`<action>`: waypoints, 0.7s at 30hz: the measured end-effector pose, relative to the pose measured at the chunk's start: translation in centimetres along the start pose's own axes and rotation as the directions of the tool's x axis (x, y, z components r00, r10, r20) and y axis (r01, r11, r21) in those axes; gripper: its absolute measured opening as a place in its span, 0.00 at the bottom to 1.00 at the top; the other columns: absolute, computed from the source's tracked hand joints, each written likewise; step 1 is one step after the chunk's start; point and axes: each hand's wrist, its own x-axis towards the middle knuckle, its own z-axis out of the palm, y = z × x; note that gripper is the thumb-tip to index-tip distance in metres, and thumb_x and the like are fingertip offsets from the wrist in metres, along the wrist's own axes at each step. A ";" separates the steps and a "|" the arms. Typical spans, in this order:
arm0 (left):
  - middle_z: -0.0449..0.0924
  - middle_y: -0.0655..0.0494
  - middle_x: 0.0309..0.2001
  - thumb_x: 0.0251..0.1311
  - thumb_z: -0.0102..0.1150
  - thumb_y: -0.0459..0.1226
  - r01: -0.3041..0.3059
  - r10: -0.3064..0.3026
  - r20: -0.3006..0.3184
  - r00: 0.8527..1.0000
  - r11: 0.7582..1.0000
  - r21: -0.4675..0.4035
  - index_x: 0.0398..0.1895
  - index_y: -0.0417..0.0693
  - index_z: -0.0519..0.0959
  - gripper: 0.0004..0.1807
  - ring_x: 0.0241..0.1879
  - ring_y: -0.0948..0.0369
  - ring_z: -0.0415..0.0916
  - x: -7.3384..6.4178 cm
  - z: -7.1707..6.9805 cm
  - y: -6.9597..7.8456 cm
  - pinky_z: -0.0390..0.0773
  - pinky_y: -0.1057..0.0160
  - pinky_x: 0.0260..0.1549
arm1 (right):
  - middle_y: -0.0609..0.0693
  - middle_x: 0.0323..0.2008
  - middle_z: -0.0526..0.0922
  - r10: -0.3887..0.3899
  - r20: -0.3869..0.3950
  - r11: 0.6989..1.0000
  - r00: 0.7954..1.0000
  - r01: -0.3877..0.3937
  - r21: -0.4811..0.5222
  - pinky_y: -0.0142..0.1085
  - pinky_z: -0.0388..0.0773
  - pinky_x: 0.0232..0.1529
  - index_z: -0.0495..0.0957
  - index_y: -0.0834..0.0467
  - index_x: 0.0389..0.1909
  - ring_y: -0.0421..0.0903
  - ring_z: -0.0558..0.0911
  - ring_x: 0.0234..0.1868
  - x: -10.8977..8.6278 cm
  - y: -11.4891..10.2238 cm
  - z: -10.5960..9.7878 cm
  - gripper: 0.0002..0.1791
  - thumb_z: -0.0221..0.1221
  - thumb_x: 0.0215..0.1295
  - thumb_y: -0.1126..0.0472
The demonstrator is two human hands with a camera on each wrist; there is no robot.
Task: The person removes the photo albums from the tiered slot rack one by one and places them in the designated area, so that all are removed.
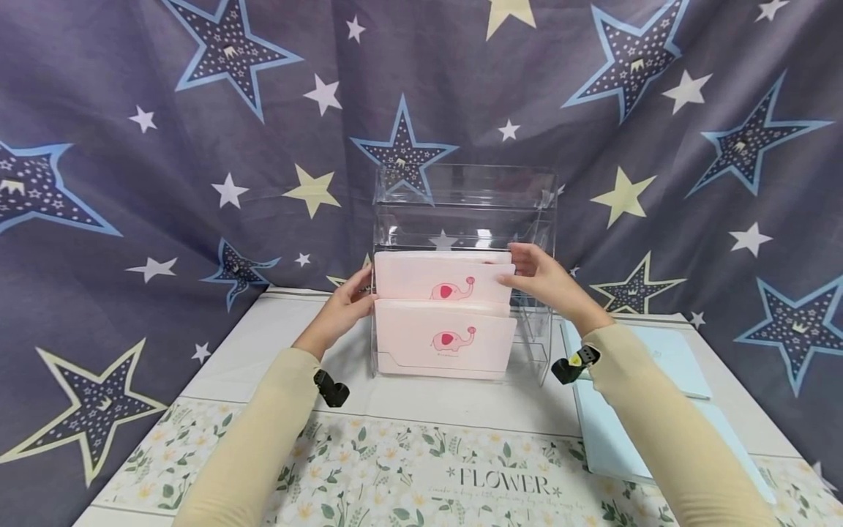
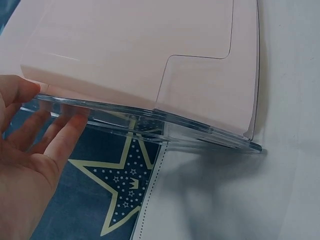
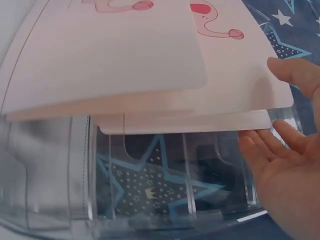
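Observation:
A clear acrylic tiered rack [image 1: 464, 194] stands at the back of the table. Its lowest tier holds a pink notebook [image 1: 411, 340] with a red elephant on the cover. Behind and higher stands another pink elephant notebook [image 1: 403, 278], with a further pink edge at its back. My left hand [image 1: 341, 311] grips the rack's left side panel [image 2: 125, 112], thumb on the front side and fingers on the outside. At the right edge of the rear notebooks, my right hand [image 1: 546, 282] has its thumb at the front cover and its fingers behind, pinching them.
Light blue notebooks [image 1: 609, 424] lie on the table to the right, partly under my right forearm. A floral mat [image 1: 369, 468] printed FLOWER covers the table's front. A dark star-patterned curtain [image 1: 448, 73] hangs behind the rack. The rack's upper tiers are see-through.

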 end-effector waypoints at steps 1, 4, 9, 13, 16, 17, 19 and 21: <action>0.54 0.42 0.77 0.74 0.51 0.32 0.001 -0.001 -0.001 1.000 1.000 0.002 0.81 0.51 0.49 0.37 0.71 0.45 0.60 0.0 0.0 0.0 0.72 0.47 0.63 | 0.62 0.73 0.61 0.004 0.003 1.000 1.000 -0.004 0.013 0.53 0.65 0.69 0.53 0.59 0.78 0.59 0.65 0.71 0.1 0.1 0.1 0.47 0.67 0.66 0.52; 0.55 0.43 0.76 0.74 0.51 0.32 0.000 0.000 -0.003 1.000 1.000 0.013 0.81 0.51 0.50 0.36 0.71 0.46 0.61 0.0 0.0 0.1 0.72 0.48 0.63 | 0.62 0.69 0.66 0.007 0.018 0.998 1.000 -0.009 0.065 0.54 0.68 0.67 0.54 0.60 0.77 0.58 0.69 0.68 0.3 0.6 0.7 0.45 0.67 0.67 0.55; 0.55 0.44 0.76 0.73 0.51 0.31 0.000 0.000 -0.004 1.000 1.000 0.015 0.81 0.51 0.50 0.37 0.71 0.47 0.61 0.0 0.0 0.0 0.73 0.50 0.62 | 0.62 0.66 0.69 0.045 0.013 0.995 0.999 -0.046 0.085 0.54 0.68 0.67 0.58 0.62 0.74 0.59 0.69 0.67 0.4 1.0 1.2 0.41 0.66 0.67 0.54; 0.55 0.44 0.76 0.74 0.51 0.31 -0.008 0.008 0.000 1.000 1.000 0.012 0.81 0.51 0.50 0.37 0.71 0.47 0.61 0.0 -0.1 -0.1 0.74 0.52 0.61 | 0.63 0.67 0.68 0.076 0.018 0.994 0.997 -0.077 0.079 0.57 0.63 0.69 0.60 0.62 0.74 0.59 0.68 0.68 0.3 1.4 1.3 0.41 0.66 0.67 0.51; 0.55 0.43 0.76 0.74 0.50 0.30 -0.018 0.018 0.006 1.000 1.000 -0.004 0.81 0.50 0.49 0.37 0.71 0.46 0.61 0.0 -0.1 -0.1 0.74 0.51 0.61 | 0.63 0.62 0.74 0.072 0.071 0.990 0.995 -0.081 0.119 0.55 0.65 0.69 0.64 0.63 0.71 0.57 0.73 0.63 0.4 1.8 1.7 0.36 0.65 0.68 0.53; 0.55 0.42 0.76 0.74 0.50 0.30 -0.020 0.020 0.009 1.000 1.000 -0.008 0.81 0.50 0.49 0.37 0.71 0.45 0.61 0.0 -0.1 -0.1 0.74 0.50 0.61 | 0.62 0.60 0.77 0.068 0.094 0.989 0.993 -0.080 0.128 0.54 0.66 0.68 0.67 0.63 0.70 0.56 0.75 0.61 0.5 1.9 1.8 0.34 0.65 0.68 0.54; 0.54 0.42 0.76 0.74 0.50 0.30 -0.017 0.017 0.009 1.000 1.000 -0.010 0.81 0.50 0.49 0.37 0.71 0.46 0.61 0.0 -0.1 -0.1 0.73 0.49 0.62 | 0.59 0.55 0.81 0.056 0.128 0.989 0.990 -0.072 0.127 0.52 0.69 0.66 0.71 0.63 0.66 0.54 0.78 0.56 0.5 2.1 2.1 0.30 0.65 0.68 0.55; 0.54 0.43 0.77 0.74 0.50 0.31 -0.014 0.014 0.010 1.000 1.000 -0.002 0.81 0.50 0.49 0.37 0.71 0.46 0.61 0.0 -0.1 -0.1 0.73 0.50 0.62 | 0.57 0.52 0.83 0.057 0.138 0.991 0.989 -0.072 0.112 0.51 0.71 0.64 0.74 0.62 0.63 0.51 0.80 0.53 0.6 2.3 2.4 0.27 0.65 0.68 0.55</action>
